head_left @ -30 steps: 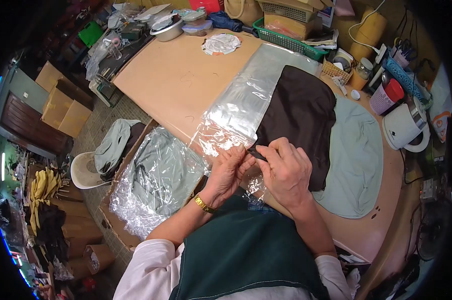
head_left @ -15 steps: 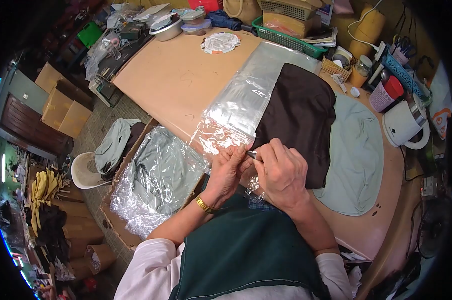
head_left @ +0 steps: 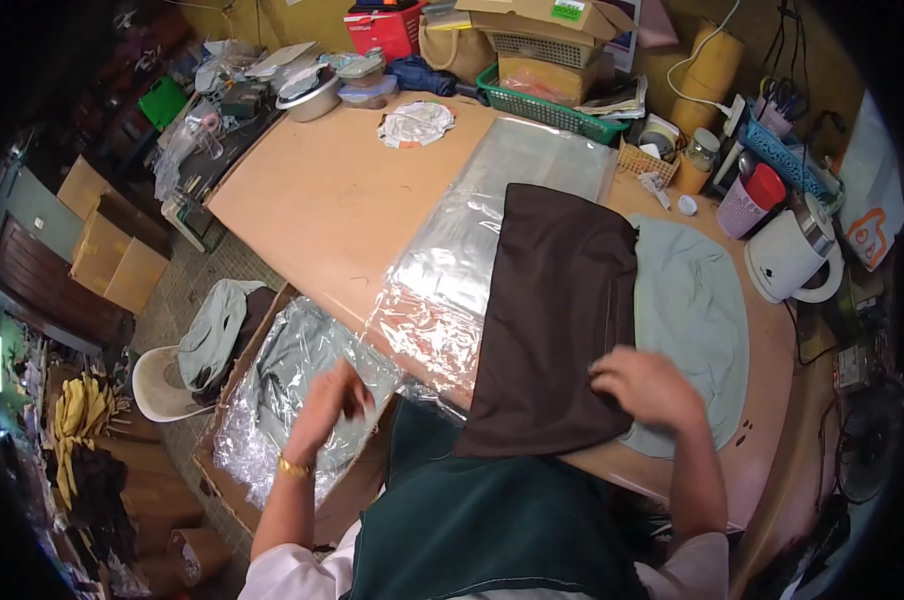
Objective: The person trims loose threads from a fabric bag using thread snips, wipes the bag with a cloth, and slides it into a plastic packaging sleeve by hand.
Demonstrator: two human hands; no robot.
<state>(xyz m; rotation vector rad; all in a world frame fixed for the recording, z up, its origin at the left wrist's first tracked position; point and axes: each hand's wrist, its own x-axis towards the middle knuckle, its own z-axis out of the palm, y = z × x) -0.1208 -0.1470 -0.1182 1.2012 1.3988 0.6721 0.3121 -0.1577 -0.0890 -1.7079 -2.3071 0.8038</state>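
Dark brown cloth (head_left: 552, 320), smooth and softly creased, lies flat on the tan table (head_left: 317, 195), between slick, glinting clear plastic (head_left: 450, 255) on its left and wrinkled pale green fabric (head_left: 694, 330) on its right. Its lower edge meets the dark green apron (head_left: 492, 530). The right hand (head_left: 652, 388) bends over its right edge; the blurred left hand (head_left: 328, 402) curls above a cardboard box (head_left: 224, 484); I cannot tell whether either grips anything. Bare tabletop spreads left of the plastic.
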